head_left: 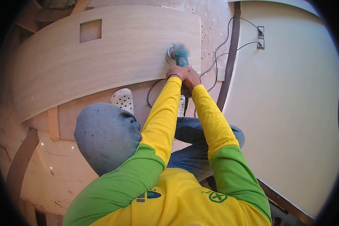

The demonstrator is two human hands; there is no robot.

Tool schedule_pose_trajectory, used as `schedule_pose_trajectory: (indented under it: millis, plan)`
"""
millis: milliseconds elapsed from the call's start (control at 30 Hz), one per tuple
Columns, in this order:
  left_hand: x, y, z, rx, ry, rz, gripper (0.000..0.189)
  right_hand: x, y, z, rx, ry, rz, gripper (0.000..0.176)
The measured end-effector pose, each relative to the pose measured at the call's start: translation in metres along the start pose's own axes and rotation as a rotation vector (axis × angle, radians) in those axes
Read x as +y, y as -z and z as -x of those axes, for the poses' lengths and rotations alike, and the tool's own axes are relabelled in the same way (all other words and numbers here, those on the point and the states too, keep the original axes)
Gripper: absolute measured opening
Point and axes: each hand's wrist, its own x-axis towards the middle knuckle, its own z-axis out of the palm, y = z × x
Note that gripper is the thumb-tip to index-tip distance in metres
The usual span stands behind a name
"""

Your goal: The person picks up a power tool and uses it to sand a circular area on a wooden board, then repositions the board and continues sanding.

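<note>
A teal angle grinder (182, 61) with a round metallic disc (170, 54) is held out in front of me. My left hand (178, 71), with a beaded bracelet at the wrist, is wrapped round its body just behind the head. Close against it, my right hand (192, 80) grips the body further back, near the dark rear end. The disc overlaps the right part of a large pale wood-grain panel (132, 49), close to its near edge. A square cutout (90, 31) shows in the panel's upper left. Part of the grinder's head is blurred.
Dark cords (216, 56) run over the dusty floor to two wall sockets (260, 37) on the right. My white perforated clog (122, 101) stands by the panel's near edge. A curved brown strip (22, 162) lies at lower left. Debris (211, 26) is scattered beyond the panel.
</note>
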Motion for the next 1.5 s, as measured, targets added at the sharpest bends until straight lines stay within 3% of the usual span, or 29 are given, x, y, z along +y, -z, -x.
schedule_pose_trajectory:
  millis: [833,1300,1367,1500]
  plan:
    - [-0.008,0.004,-0.018,0.000,-0.056,0.092,0.081,0.001,-0.001,-0.020,0.005,0.101,0.165,0.049]
    - [-0.024,-0.003,-0.028,-0.005,-0.071,0.297,0.079,-0.028,0.003,0.000,0.005,0.022,0.426,0.064]
    - [-0.027,0.001,-0.024,-0.117,-0.051,0.375,0.082,-0.029,0.001,0.001,0.024,0.018,0.435,0.063]
    - [-0.029,0.000,-0.023,-0.143,0.005,0.355,0.079,-0.029,0.000,0.005,0.043,0.004,0.492,0.059]
